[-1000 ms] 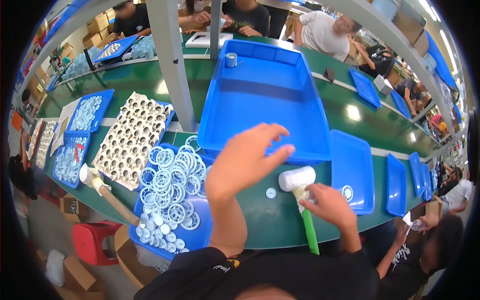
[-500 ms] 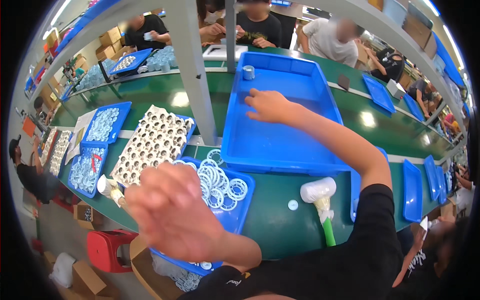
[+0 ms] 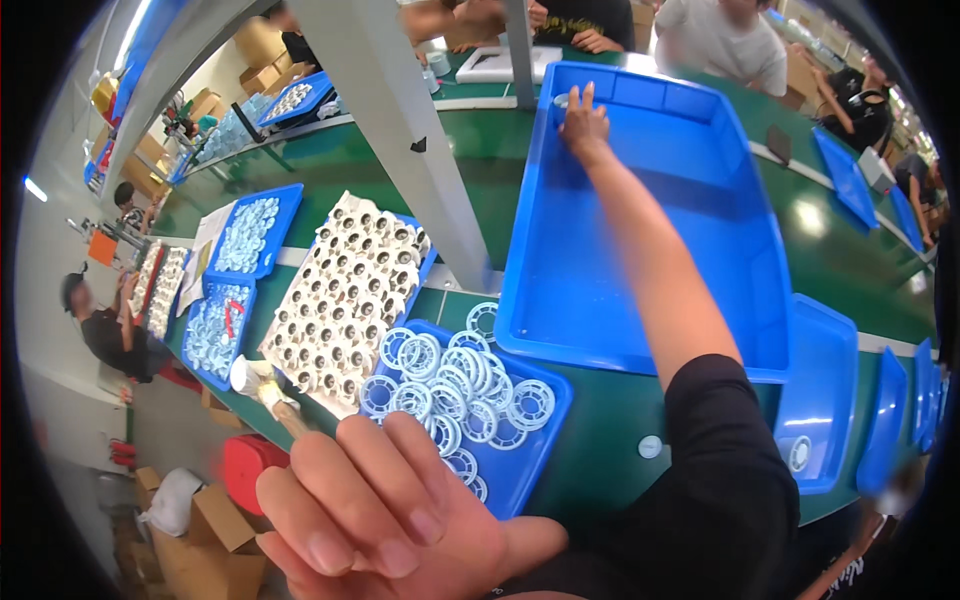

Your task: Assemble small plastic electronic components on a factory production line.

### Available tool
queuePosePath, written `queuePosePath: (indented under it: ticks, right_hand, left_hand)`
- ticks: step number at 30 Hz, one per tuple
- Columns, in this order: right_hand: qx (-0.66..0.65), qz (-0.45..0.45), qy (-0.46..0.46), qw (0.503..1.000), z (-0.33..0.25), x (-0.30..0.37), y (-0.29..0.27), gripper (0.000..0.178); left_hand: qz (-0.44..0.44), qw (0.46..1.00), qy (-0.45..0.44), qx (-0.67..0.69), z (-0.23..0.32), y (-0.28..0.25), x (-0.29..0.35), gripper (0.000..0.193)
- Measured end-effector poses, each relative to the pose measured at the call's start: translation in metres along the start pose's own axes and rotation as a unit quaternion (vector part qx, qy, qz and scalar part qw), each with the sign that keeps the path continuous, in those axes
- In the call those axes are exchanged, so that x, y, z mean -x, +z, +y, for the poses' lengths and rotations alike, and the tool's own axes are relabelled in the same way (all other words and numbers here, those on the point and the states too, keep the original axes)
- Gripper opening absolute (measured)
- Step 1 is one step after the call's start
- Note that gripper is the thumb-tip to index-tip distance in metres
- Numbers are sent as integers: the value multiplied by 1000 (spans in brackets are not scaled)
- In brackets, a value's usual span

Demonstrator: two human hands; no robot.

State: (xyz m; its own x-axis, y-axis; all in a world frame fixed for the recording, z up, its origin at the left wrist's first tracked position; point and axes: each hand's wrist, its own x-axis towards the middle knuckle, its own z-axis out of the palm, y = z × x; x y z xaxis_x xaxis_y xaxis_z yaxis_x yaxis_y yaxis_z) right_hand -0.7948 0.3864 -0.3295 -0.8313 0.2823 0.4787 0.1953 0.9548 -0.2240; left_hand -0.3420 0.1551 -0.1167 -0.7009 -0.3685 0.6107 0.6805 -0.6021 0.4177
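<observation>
My right hand (image 3: 585, 122) reaches into the far left corner of a large blue bin (image 3: 650, 360). Its fingers are stretched and apart at a small light-blue cylindrical part (image 3: 562, 101), which they mostly cover; whether they grip it is hard to see. Close to the camera, my left hand (image 3: 390, 510) is raised with the palm showing, fingers loosely bent and thumb out, holding nothing. Beyond it lies a blue tray (image 3: 520, 480) of light-blue plastic rings (image 3: 455, 385). A small round white cap (image 3: 650, 446) rests on the green table beside my right sleeve.
A moulded pulp tray (image 3: 345, 300) with dark-centred parts stands left of the rings. A white-headed mallet (image 3: 250, 376) lies near it. Trays of small light-blue parts (image 3: 248, 235) are farther left. A grey post (image 3: 400, 130) rises by the bin. Co-workers sit across the table.
My right hand has moved farther into the bin, onto the cylindrical part. My left hand has come lower and nearer, turning its palm up. The view has shifted, and my arm now hides the green-handled mallet.
</observation>
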Motion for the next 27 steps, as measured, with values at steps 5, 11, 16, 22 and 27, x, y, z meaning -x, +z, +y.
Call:
queuePosePath:
  ticks: [5, 11, 16, 22, 27]
  right_hand:
    - [-55, -36, -57, 996, 22, -15, 11, 61]
    - [-114, 0, -127, 985, 30, 1, 8, 48]
    - [-118, 93, -92, 984, 32, 62, -17, 43]
    - [-137, -17, -116, 984, 41, 102, -65, 39]
    - [-117, -106, -180, 971, 80, 114, -113, 46]
  left_hand:
    - [-29, 997, -52, -43, 1, 10, 7, 24]
    - [-16, 999, -47, -15, -8, 19, 6, 27]
    - [-50, 998, -37, -19, -1, 27, 10, 26]
    - [-25, 999, -38, -18, -9, 23, 6, 30]
    - [-23, 998, -50, 21, -8, 17, 6, 33]
